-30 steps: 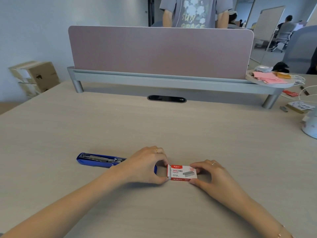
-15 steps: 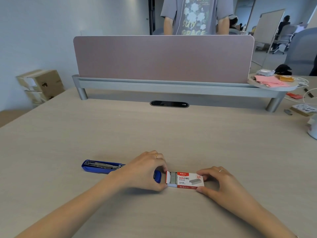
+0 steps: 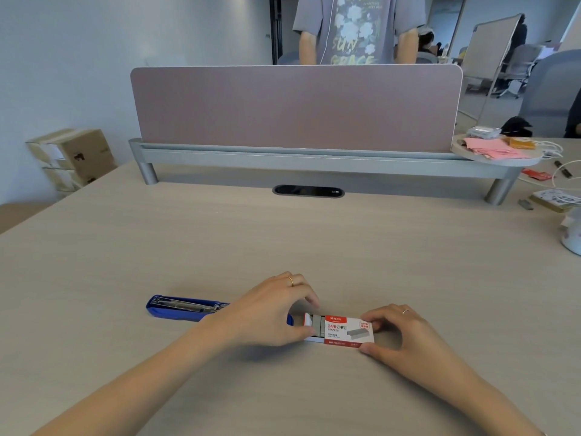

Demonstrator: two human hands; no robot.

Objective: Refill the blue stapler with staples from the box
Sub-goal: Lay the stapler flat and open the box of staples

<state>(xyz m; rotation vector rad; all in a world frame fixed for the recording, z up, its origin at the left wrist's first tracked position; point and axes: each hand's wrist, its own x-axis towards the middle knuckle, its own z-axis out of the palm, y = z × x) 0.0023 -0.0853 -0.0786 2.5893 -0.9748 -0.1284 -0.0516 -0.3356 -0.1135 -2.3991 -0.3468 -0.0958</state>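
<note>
A small red and white staple box lies on the desk near me. Its inner tray sticks out on the left, and grey staples show in it. My right hand grips the sleeve at its right end. My left hand pinches the tray's left end. The blue stapler lies flat on the desk behind my left hand, opened so that its metal staple channel faces up. My left hand hides its right end.
A pink divider screen on a grey rail crosses the desk's far side, and a person stands behind it. Pink papers, cables and a white object lie at the right. Cardboard boxes sit at the left.
My left hand has pulled the inner tray further out of the sleeve to the left, so more staples show. The stapler has not moved on the desk.
</note>
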